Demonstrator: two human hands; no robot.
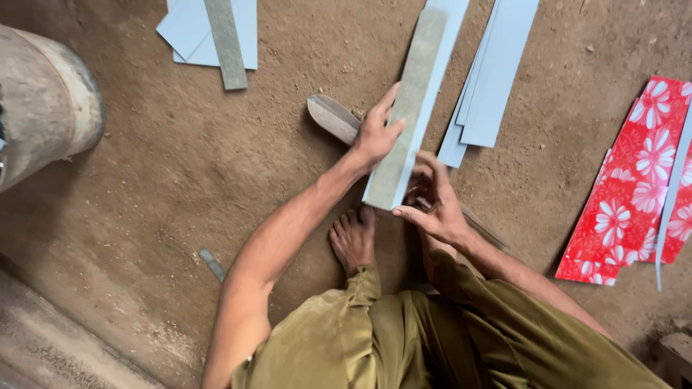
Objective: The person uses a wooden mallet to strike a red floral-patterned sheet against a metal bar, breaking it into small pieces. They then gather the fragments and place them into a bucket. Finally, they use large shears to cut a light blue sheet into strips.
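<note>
Olive trousers (432, 338) fill the bottom of the head view, person squatting on a dirt floor (180, 166), bare foot (352, 239) just above the knees.

Left hand (376, 133) sits at about 11 o'clock from the foot, fingers curled over the left edge of a long grey strip (414, 101), thumb side pressing it down. Fingers closed on the strip, not spread.

Right hand (436, 209) is at 4 o'clock from the left hand, at the strip's near end. Thumb and forefinger look loosely bent near the strip's lower corner; cannot tell whether they pinch the strip or something thin under it.

Strip's long axis runs from 7 o'clock (near end, by the right hand) to 1 o'clock (far end, off the top edge). Left hand grips nearer the middle, right hand at the near tip. A pale blue sheet lies under or is stuck to its right edge; which, can't say.

Wooden board (331, 115) pokes out at 10 o'clock from the left hand, passing under the strip.

Around: blue strips (490, 86) at 2 o'clock, more blue sheets (209, 32) with a grey strip at 11 o'clock, red flowered sheets (634, 187) at 3 o'clock, round drum (43, 108) at 9 o'clock.
</note>
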